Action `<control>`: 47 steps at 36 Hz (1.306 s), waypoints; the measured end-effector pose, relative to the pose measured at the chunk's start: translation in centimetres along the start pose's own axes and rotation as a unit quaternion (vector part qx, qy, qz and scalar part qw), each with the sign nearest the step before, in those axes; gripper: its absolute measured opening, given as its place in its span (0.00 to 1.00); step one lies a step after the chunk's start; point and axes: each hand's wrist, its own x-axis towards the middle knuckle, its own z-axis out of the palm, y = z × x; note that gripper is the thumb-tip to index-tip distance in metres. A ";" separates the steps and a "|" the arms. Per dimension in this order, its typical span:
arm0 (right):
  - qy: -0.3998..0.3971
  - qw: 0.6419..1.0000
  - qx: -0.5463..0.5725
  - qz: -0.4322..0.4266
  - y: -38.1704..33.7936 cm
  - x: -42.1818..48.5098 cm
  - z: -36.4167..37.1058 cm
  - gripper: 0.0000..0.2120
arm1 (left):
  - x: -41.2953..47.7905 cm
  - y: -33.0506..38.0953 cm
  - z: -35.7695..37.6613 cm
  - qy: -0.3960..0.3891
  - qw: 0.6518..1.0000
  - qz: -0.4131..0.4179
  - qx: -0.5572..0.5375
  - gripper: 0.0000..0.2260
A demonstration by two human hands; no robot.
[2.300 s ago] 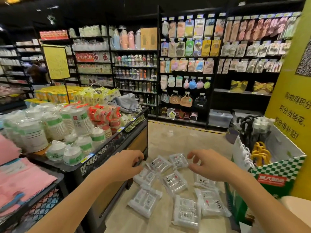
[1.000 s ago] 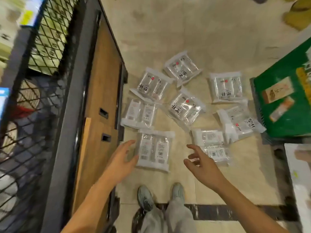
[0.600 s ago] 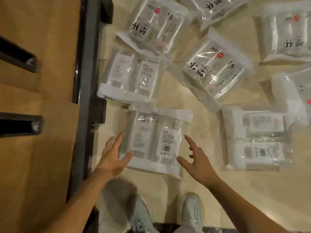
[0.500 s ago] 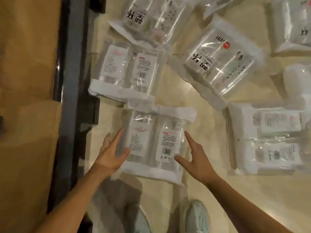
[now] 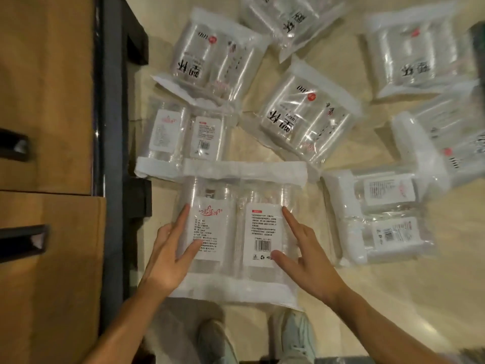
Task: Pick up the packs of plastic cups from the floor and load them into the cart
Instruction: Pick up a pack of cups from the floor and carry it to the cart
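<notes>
Pack (image 5: 236,232), closest of several, is lying flat on the floor (image 5: 367,298), looking light, slick and crushable, while left grip (image 5: 168,253) and right grip (image 5: 307,256), fingers spread unclosed, are pressing its two sides, likely the safest hold.

Shop setting indicated. Many identical sealed packs of plastic cups (image 5: 307,119) were seen scattered over polished beige floor (image 5: 393,298). Some packs were overlapped. Retail labelling was shown on packs: bold printed characters, white stickers, barcode (image 5: 263,244). Wood-panelled unit (image 5: 47,101) with dark metal frame (image 5: 112,127) was seen along left edge, dark slots cut in panels. Kind of unit could not be told from view.
</notes>
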 end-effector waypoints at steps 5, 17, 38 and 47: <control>0.054 0.998 -0.005 -0.014 -11.7 -5.4 -10.0 0.42 | -5.9 14.0 -7.0 -0.004 0.998 0.060 0.006 0.31; 0.182 0.976 -0.033 -0.114 -42.4 -25.4 -39.3 0.37 | -26.1 53.8 -24.7 0.006 0.967 0.245 0.069 0.31; 0.418 0.898 0.088 -0.104 -51.1 -56.8 -59.7 0.28 | -43.8 86.2 -22.2 -0.166 0.866 0.464 0.086 0.31; 0.545 0.817 0.184 -0.040 -49.9 -64.2 -58.5 0.26 | -46.4 93.3 -16.8 -0.302 0.784 0.527 0.131 0.30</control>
